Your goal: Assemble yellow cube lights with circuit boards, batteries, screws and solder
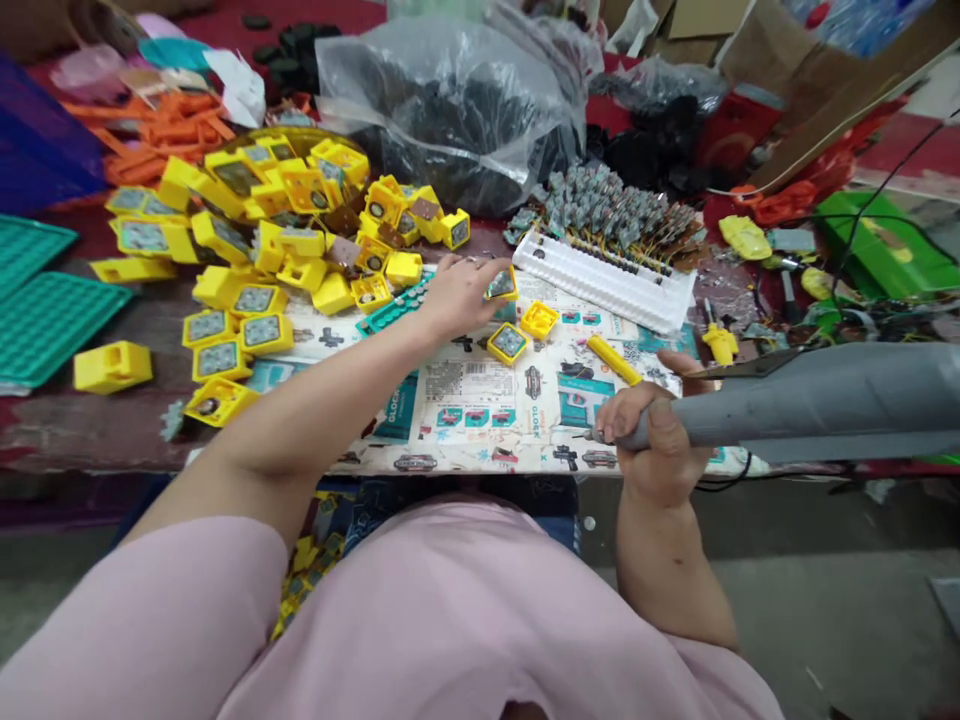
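My left hand (463,292) reaches across the table, its fingers closed around a small yellow plastic housing (504,284) with a grey insert. Just in front of it lie another yellow housing with a grey face (508,343) and an open, hollow yellow one (539,320). A green tray of small round parts (397,305) is partly hidden under my left wrist. In my right hand (664,435) is a grey electric screwdriver (825,405), held level, its thin tip pointing left over the printed sheet (469,400). A yellow stick-shaped piece (613,360) lies beyond my right fingers.
Many yellow housings (255,200) are heaped at the left. A white foam strip (607,285) carries wired parts, with a pile of small grey motors (615,210) behind it. Green trays (60,325), a clear plastic bag (457,100) and a green bin (892,245) stand around.
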Tool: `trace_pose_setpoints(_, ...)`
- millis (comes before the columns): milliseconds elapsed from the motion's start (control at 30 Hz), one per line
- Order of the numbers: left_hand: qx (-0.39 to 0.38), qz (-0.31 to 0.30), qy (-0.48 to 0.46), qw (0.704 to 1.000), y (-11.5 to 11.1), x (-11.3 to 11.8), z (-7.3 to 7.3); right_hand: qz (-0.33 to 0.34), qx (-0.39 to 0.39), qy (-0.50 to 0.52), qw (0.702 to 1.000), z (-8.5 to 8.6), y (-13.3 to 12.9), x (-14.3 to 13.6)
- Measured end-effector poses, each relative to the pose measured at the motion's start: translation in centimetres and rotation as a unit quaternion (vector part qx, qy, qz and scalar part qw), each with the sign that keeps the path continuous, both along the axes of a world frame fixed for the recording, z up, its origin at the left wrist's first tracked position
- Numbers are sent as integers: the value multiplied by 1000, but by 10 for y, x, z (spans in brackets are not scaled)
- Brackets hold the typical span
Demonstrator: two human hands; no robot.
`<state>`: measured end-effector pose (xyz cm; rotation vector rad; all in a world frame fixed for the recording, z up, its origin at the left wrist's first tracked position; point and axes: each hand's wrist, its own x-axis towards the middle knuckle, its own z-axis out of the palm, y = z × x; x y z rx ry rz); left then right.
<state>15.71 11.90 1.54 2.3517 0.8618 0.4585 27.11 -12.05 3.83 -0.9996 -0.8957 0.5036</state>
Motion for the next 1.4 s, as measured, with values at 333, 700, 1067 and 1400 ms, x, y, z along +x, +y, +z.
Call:
trace_pose_setpoints(333, -680, 165, -323, 637, -78, -40, 27, 18, 6, 10, 1000, -3, 8, 1)
trace_pose_setpoints(700, -728, 95, -249, 631, -89, -57, 16, 12, 9, -11, 1000, -1, 10, -5)
trace_pose_setpoints(1067, -727, 80, -231, 642, -97, -58, 12, 20, 6, -16, 1000, -4, 11, -5)
trace_pose_setpoints(1400, -671, 65, -265, 689, -103, -58, -2, -9, -25, -18, 999, -1, 12, -8)
